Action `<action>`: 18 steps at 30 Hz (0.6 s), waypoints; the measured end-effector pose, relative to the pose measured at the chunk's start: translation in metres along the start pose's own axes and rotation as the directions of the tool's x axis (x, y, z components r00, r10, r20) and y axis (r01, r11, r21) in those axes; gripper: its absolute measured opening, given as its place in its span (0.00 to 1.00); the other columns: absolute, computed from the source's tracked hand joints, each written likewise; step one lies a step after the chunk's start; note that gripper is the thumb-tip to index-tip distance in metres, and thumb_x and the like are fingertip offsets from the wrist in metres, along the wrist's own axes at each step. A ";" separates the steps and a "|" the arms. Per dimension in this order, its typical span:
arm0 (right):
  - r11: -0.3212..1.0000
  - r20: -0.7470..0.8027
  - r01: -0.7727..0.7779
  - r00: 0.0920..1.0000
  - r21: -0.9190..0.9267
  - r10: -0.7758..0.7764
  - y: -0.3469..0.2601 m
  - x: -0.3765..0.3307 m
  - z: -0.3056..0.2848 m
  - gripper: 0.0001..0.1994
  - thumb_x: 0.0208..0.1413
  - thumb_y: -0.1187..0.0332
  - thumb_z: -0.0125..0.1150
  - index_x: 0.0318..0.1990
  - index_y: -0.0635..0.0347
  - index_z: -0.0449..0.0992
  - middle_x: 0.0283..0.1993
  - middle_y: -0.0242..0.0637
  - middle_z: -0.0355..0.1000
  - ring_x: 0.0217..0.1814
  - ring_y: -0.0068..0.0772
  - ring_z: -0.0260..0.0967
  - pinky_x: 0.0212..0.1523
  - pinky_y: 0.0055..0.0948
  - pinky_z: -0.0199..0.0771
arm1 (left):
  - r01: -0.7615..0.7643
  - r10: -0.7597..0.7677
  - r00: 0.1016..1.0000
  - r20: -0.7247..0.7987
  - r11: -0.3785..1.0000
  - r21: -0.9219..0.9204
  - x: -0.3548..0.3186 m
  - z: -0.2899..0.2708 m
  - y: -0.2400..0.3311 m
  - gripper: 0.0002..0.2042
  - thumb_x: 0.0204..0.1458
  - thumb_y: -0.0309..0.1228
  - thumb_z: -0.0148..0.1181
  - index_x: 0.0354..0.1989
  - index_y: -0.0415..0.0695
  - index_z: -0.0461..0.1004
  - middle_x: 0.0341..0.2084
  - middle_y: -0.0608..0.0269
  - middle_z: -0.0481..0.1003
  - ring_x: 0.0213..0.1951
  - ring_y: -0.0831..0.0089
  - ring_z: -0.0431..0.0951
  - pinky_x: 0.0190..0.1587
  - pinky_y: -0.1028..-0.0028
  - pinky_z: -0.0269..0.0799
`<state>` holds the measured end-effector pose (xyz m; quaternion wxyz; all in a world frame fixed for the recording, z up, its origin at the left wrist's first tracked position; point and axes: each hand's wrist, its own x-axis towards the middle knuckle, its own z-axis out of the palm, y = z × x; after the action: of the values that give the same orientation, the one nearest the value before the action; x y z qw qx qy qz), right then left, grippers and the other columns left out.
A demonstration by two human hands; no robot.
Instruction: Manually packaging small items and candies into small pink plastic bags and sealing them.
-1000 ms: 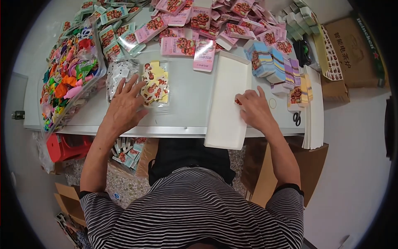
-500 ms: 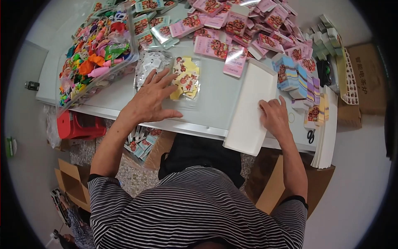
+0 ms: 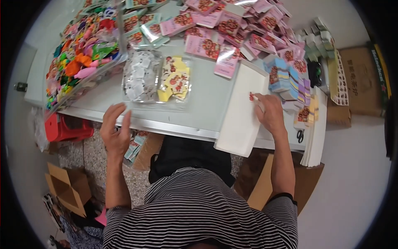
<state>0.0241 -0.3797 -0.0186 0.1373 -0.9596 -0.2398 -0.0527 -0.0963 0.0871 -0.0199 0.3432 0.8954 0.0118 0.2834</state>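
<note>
Our right hand [image 3: 271, 114] pinching one small red sticker [image 3: 251, 96] on one white board [image 3: 242, 112] | left hand [image 3: 115, 130] spread, empty, at tabletop [image 3: 203, 108] near edge | two clear packets [image 3: 157, 79] beyond it

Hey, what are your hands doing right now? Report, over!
Left hand open, empty, at the table edge. Right hand pinching a small red sticker on the white sheet. Nothing blocking.

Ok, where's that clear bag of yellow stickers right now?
In the head view the clear bag of yellow stickers lies left of centre on the table, beside a bag of white pieces, beyond the left hand and apart from it.
</note>
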 end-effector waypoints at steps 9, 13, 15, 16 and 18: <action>0.998 0.197 0.069 0.978 0.011 -0.070 0.021 0.025 0.002 0.21 0.50 0.74 0.66 0.54 0.56 0.73 0.49 0.43 0.74 0.56 0.51 0.70 0.56 0.45 0.68 | 0.117 -0.117 0.993 0.014 0.991 -0.070 -0.018 0.008 -0.013 0.08 0.57 0.20 0.65 0.45 0.36 0.80 0.43 0.52 0.82 0.47 0.62 0.82 0.52 0.67 0.75; 0.997 0.233 0.005 0.972 0.078 -0.023 0.029 0.029 0.005 0.16 0.48 0.73 0.68 0.46 0.59 0.73 0.47 0.43 0.73 0.54 0.50 0.70 0.54 0.44 0.69 | 0.125 -0.124 0.992 0.006 0.990 -0.071 -0.014 0.008 -0.013 0.07 0.57 0.21 0.65 0.44 0.37 0.80 0.43 0.52 0.82 0.46 0.61 0.82 0.52 0.66 0.75; 0.995 0.207 -0.004 0.978 0.100 -0.017 0.029 0.031 0.006 0.15 0.47 0.73 0.69 0.43 0.60 0.73 0.44 0.43 0.74 0.50 0.49 0.71 0.52 0.42 0.69 | 0.131 -0.131 0.991 0.006 0.988 -0.077 -0.018 0.008 -0.014 0.07 0.57 0.21 0.65 0.44 0.37 0.80 0.43 0.52 0.82 0.46 0.61 0.82 0.52 0.66 0.75; 0.992 0.180 -0.012 0.984 0.124 -0.010 0.026 0.032 0.006 0.15 0.46 0.73 0.70 0.41 0.61 0.72 0.41 0.44 0.74 0.46 0.48 0.72 0.49 0.41 0.70 | 0.138 -0.138 0.990 0.006 0.987 -0.081 -0.021 0.008 -0.014 0.07 0.58 0.21 0.65 0.44 0.36 0.80 0.43 0.52 0.82 0.46 0.61 0.82 0.53 0.66 0.76; 0.977 0.242 -0.140 0.965 0.163 0.098 0.017 0.035 0.001 0.14 0.46 0.73 0.70 0.40 0.62 0.72 0.37 0.43 0.74 0.42 0.44 0.72 0.46 0.39 0.71 | 0.134 -0.134 0.991 0.009 0.987 -0.093 -0.022 0.007 -0.009 0.07 0.57 0.21 0.65 0.44 0.36 0.80 0.43 0.52 0.82 0.46 0.62 0.82 0.52 0.67 0.76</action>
<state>0.0628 -0.3787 -0.0181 0.1967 -0.9557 -0.1996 0.0901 -0.1097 0.0848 -0.0414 0.4032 0.8759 0.0582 0.2586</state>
